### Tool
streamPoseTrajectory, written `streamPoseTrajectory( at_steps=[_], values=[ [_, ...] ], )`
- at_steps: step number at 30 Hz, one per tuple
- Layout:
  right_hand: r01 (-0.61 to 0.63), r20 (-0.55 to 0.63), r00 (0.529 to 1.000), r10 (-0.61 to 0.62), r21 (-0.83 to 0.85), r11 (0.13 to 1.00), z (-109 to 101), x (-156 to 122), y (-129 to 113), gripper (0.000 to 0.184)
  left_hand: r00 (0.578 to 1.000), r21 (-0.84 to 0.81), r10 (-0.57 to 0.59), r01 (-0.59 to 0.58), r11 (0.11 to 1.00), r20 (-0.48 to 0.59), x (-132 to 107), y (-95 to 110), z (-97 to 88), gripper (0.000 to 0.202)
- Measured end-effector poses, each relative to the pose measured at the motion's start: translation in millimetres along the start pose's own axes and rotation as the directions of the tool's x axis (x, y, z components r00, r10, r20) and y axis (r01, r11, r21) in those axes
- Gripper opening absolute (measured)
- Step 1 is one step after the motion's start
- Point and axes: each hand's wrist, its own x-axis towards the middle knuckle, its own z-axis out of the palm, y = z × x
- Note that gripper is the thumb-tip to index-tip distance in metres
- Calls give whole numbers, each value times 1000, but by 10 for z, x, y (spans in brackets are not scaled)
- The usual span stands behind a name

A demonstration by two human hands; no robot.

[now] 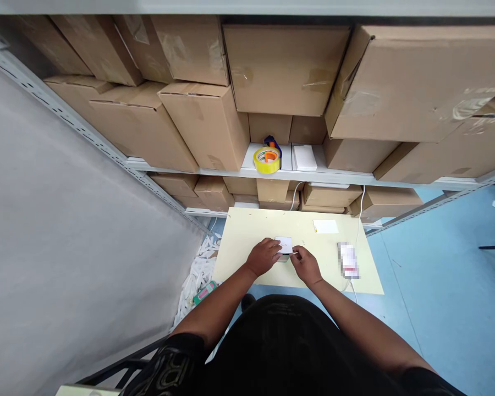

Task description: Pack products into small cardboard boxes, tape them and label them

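A small white box (285, 244) with faint dark print on top stands on the pale yellow table (247, 231), near its middle. My left hand (264, 256) is closed on the box's left side, fingertips over the top edge. At the front right corner, my right hand (306, 266) pinches the box's edge between thumb and fingers. Below the top, a greyish-green front face shows between the hands. Whether a thin flap or strip lies in the right fingertips is too small to tell.
A white card (325, 226) lies at the table's back right, and a blurred phone-like device (348, 260) with a cable lies further right. Above, a shelf (231, 172) holds cardboard boxes (286, 69), a yellow tape roll (267, 160) and a white box (304, 158). White scraps (196, 278) litter the floor left.
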Motion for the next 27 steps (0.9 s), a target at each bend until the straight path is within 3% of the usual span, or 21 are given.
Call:
streamPoseTrajectory(
  at_steps=[8, 11, 13, 14, 16, 18, 19, 21, 23, 27],
  values=[
    [191, 46, 981, -190, -20, 981, -10, -28, 30, 23, 996, -22, 15, -13, 1000, 92, -108, 37, 49, 31],
    [95, 84, 992, -95, 5, 995, 5, -36, 78, 28, 996, -148, -55, 65, 987, 67, -206, 90, 108, 39],
    [-38, 125, 992, 31, 59, 998, 40, -37, 136, 36, 982, -289, -189, 188, 939, 24, -278, 122, 180, 54],
    [-99, 156, 984, 86, 80, 992, 66, -37, 170, 40, 957, -372, -290, 276, 887, 19, -311, 134, 228, 63],
    [-185, 238, 958, 160, 86, 979, 135, -37, 239, 48, 864, -520, -494, 466, 716, 93, -368, 148, 339, 77],
    [-235, 316, 926, 208, 50, 971, 224, -28, 292, 55, 777, -602, -579, 591, 537, 246, -408, 138, 452, 79],
    [-250, 340, 913, 224, 33, 968, 275, -13, 305, 59, 754, -620, -581, 621, 479, 307, -422, 120, 500, 78],
    [-266, 354, 903, 243, 16, 964, 390, 53, 290, 63, 736, -644, -577, 639, 421, 354, -440, 50, 557, 77],
    [-260, 355, 903, 240, 9, 965, 528, 182, 207, 63, 719, -662, -611, 638, 393, 331, -443, -84, 544, 77],
    [-224, 383, 899, 215, -21, 974, 914, 632, -184, 60, 681, -655, -687, 644, 396, 253, -401, -581, 317, 66]
  ],
)
